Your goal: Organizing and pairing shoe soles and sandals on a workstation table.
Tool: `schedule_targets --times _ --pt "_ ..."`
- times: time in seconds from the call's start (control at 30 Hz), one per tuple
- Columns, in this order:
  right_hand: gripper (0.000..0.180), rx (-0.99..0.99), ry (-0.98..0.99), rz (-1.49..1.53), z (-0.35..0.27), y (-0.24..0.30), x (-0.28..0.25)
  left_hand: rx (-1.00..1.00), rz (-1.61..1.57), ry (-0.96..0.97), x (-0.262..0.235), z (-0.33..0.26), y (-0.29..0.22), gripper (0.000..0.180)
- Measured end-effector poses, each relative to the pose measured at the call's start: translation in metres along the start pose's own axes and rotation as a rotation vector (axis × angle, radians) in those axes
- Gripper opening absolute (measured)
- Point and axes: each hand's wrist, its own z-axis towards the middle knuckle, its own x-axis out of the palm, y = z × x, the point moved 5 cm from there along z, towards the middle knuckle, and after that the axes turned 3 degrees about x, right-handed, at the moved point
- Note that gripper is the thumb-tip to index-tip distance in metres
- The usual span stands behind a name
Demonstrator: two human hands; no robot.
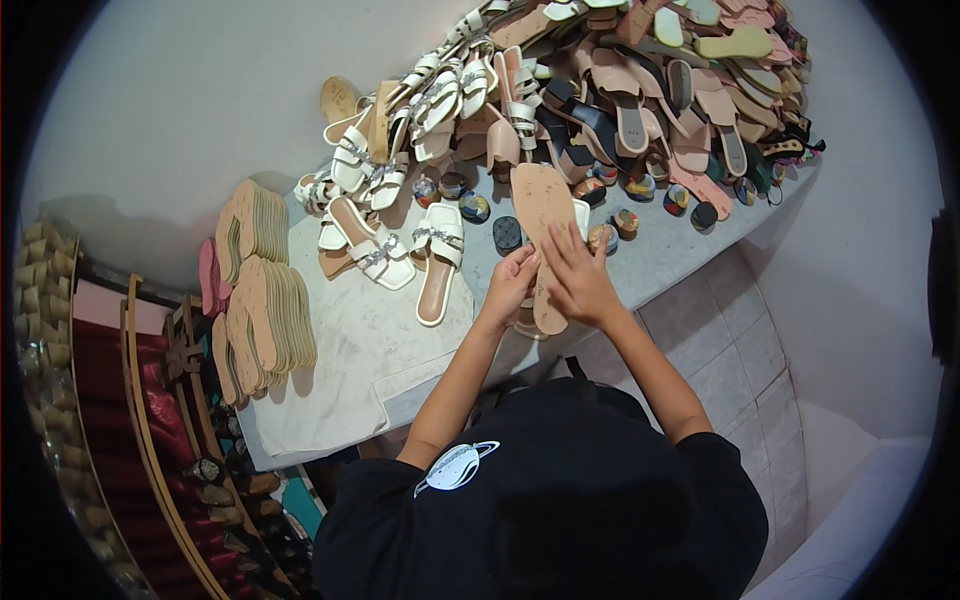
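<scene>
A tan insole [542,195] with small dark marks lies upright, toe end away from me, over a white sandal [582,215] that mostly hides beneath it. With bent fingers, my left hand [512,288] grips the insole's left edge near the middle. My right hand [580,275] lies flat across the insole's face, its fingers stretched out. Just left of them, a finished-looking white sandal [439,255] with a brown footbed rests on the table. Another white sandal [370,245] with a jewelled strap is beside it.
A large heap of sandals [620,90] covers the back of the table [420,370]. Several round patterned heel pieces [474,207] are scattered before it. Stacks of tan insoles [270,315] stand at the left edge. A shoe rack [190,430] is beyond; tiled floor [700,320] shows at right.
</scene>
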Motion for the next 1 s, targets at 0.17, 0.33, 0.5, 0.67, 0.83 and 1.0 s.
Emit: schedule_targets --times 0.17,0.33,0.5,0.67,0.83,1.0 --pt "0.05 -0.221 0.158 0.098 -0.042 0.04 0.013 0.048 -0.064 -0.133 -0.033 -0.007 -0.002 0.026" --pt "0.031 -0.297 0.158 0.565 -0.055 0.064 0.004 0.089 -0.057 -0.219 -0.048 -0.025 -0.024 0.027" --pt "0.023 -0.107 -0.056 0.59 -0.025 0.085 0.006 0.134 -0.002 -0.275 -0.073 -0.056 -0.043 0.031" --pt "0.046 0.162 -0.047 0.421 0.005 0.128 0.047 0.276 0.047 -0.414 -0.105 -0.097 -0.061 0.035" --pt "0.062 0.109 0.018 0.485 0.023 0.186 0.089 0.384 0.049 -0.5 -0.145 -0.141 -0.087 0.035" --pt "0.064 0.076 0.033 0.672 0.042 0.239 0.119 0.533 0.042 -0.654 -0.19 -0.185 -0.114 0.039"
